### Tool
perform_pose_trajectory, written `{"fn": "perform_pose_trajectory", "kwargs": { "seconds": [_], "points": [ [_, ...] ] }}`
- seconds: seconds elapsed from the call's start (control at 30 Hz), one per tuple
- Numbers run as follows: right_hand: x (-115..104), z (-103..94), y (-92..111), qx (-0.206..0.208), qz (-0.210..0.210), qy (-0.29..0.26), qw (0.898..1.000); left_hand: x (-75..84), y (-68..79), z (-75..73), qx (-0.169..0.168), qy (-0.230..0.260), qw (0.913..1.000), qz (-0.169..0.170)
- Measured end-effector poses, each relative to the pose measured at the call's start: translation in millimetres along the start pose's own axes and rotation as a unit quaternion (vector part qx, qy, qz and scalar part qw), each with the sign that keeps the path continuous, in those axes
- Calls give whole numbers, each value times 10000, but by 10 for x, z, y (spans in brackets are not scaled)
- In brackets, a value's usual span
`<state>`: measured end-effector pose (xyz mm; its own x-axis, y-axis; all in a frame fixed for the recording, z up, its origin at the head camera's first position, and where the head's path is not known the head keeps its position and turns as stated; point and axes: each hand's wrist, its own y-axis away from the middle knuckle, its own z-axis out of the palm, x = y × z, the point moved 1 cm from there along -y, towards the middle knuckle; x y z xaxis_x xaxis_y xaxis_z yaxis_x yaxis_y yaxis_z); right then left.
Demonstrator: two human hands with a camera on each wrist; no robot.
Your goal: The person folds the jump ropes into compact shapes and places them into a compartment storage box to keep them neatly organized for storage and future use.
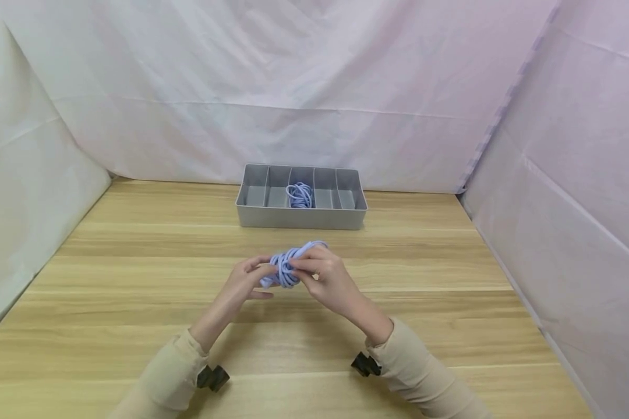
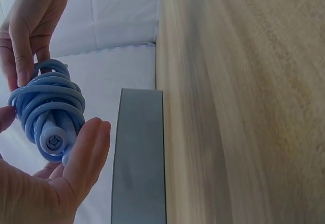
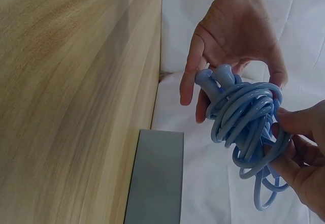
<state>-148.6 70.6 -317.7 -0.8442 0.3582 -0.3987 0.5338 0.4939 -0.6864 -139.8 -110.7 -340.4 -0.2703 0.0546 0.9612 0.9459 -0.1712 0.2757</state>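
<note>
A light blue skipping rope (image 1: 283, 269), wound into a thick bundle, is held above the table between both hands. Its two flared handle ends (image 3: 210, 76) stick out toward the left palm in the right wrist view. My left hand (image 1: 243, 282) supports the handle end, thumb on one side and fingers spread along the other. At the opposite end, my right hand (image 1: 327, 273) pinches the wound loops (image 3: 249, 115) between thumb and fingers. A few loose loops hang beside the right fingers in the right wrist view.
Beyond the hands, a grey divided box (image 1: 301, 219) stands near the back edge of the wooden table (image 1: 424, 256). A second blue coiled cord (image 1: 300, 196) lies in its middle compartment. White cloth (image 1: 314, 75) hangs behind and on both sides.
</note>
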Motion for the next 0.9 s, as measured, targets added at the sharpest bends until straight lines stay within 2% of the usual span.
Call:
{"fn": "perform_pose_trajectory", "kwargs": {
  "seconds": [0.23, 0.43, 0.77, 0.83, 0.9],
  "points": [
    [12, 21, 19, -119, -74, 104, 9998, -11, -16, 30, 153, -17, 9999, -76],
    [27, 65, 27, -284, -232, 308, 9989, -13, -15, 69, 161, -252, 9995, -35],
    [62, 73, 50, -487, -284, 548, 9969, -9, -24, 76, 313, -942, 9949, 190],
    [93, 82, 59, -512, -262, 445, 9974, -16, -35, 68, 353, -1287, 9907, 280],
    [124, 97, 68, -532, -281, 330, 9976, -18, -45, 64, 389, -1755, 9830, 385]
  ]
}}
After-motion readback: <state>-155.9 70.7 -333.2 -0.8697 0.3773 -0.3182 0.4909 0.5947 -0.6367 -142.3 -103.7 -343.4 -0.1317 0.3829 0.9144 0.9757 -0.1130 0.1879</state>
